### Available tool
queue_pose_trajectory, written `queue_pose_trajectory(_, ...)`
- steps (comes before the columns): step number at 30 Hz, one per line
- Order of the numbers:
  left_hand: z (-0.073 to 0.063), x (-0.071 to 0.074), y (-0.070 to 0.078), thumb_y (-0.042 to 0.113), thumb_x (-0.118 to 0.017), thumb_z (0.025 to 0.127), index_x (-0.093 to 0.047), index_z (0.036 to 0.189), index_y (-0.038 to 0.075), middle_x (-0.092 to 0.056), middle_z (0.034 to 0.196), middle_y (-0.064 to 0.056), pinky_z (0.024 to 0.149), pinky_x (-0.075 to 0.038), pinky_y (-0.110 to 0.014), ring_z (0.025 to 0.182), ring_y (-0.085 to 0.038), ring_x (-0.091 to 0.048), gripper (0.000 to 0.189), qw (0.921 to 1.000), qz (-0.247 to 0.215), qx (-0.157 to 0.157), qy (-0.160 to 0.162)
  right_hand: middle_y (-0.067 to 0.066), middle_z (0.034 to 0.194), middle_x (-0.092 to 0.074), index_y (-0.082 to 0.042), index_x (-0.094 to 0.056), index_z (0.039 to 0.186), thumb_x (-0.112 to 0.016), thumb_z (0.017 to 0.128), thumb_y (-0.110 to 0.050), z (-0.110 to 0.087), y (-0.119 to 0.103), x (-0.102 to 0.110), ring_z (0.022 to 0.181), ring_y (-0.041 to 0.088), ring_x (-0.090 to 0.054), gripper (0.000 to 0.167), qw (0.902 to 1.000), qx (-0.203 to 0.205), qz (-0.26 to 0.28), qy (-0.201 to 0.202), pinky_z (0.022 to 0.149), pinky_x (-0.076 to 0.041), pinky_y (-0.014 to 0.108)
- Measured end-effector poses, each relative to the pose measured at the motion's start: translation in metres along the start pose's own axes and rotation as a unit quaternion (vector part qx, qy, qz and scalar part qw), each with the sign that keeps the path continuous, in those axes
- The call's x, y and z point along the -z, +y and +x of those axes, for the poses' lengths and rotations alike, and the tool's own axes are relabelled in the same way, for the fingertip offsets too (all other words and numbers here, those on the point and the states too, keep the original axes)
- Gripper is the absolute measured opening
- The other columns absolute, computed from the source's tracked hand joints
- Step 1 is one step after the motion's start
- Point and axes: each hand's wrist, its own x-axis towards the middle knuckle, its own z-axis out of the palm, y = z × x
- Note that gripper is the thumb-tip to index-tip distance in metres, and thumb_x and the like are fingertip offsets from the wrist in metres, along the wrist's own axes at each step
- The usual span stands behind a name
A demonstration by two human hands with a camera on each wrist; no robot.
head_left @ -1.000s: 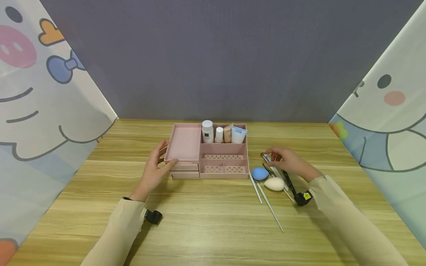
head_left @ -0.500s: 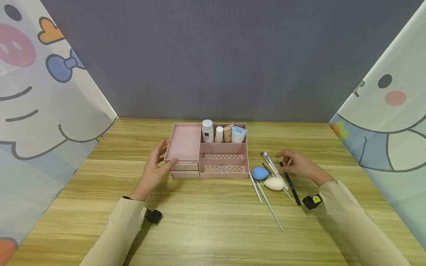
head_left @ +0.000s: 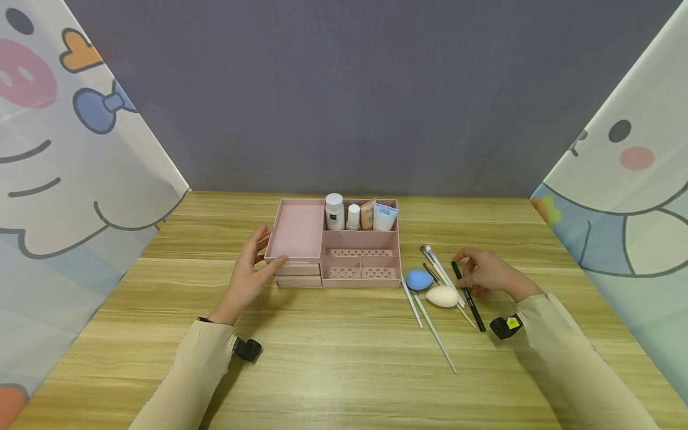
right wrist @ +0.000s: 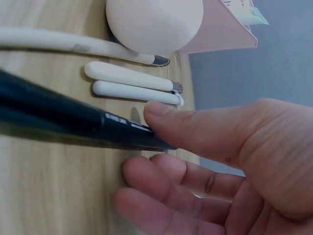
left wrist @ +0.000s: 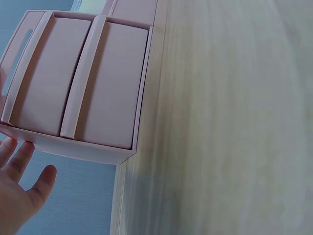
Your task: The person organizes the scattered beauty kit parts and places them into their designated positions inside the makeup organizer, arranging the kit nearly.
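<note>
Away from the makeup brushes [head_left: 442, 270], the right hand [head_left: 488, 272] has been shifted rightward, and it is now poised at the upper end of a black cosmetic pen [head_left: 473, 308]. Its thumb and fingers are parted around that end; whether the thumb is touching cannot be told. On the wooden table [head_left: 344, 358], the pen is placed beside a cream makeup sponge [head_left: 442, 297]. By the loosely spread left hand [head_left: 250, 272], a pink organizer [head_left: 298, 230] holding 2 white bottles [head_left: 335, 216] is touched.

Your sleeves [head_left: 575, 358], beige; organizer [head_left: 297, 230], pink; pen [head_left: 473, 308], black; one sponge [head_left: 419, 279], blue; other sponge [head_left: 442, 296], cream; tabletop [head_left: 344, 370], yellow-brown wood grain.
</note>
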Motion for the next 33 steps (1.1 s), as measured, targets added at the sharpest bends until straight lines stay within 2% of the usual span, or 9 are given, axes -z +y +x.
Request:
queue_pose_trajectory(13, -0.0007, 0.0005, 0.0042, -0.001, -0.067, 0.092, -0.026, 0.151, -0.009, -0.034, 0.153, -0.025, 0.106, -0.034, -0.055, 0.136, -0.044, -0.039, 0.073, 1.0, -0.008, 0.003, -0.004, 0.008, 0.076, -0.059, 0.013, -0.048, 0.123, -0.077, 0.082, -0.001, 0.0008, -0.0029, 0.0004, 0.057, 0.02, -0.061, 0.052, 0.9994, -0.03, 0.014, -0.004, 0.051, -0.055, 0.039)
queue_pose_trajectory(33, -0.0002, 0.001, 0.001, -0.002, -0.068, 0.091, -0.025, 0.151, -0.009, -0.034, 0.153, -0.025, 0.105, -0.034, -0.057, 0.136, -0.046, -0.038, 0.074, 1.0, -0.001, -0.002, -0.005, 0.005, 0.073, -0.057, 0.013, -0.051, 0.123, -0.071, 0.078, 0.002, -0.0017, -0.0038, -0.0005, 0.052, 0.015, -0.053, 0.051, 0.9998, -0.011, 0.005, -0.015, 0.044, -0.051, 0.035)
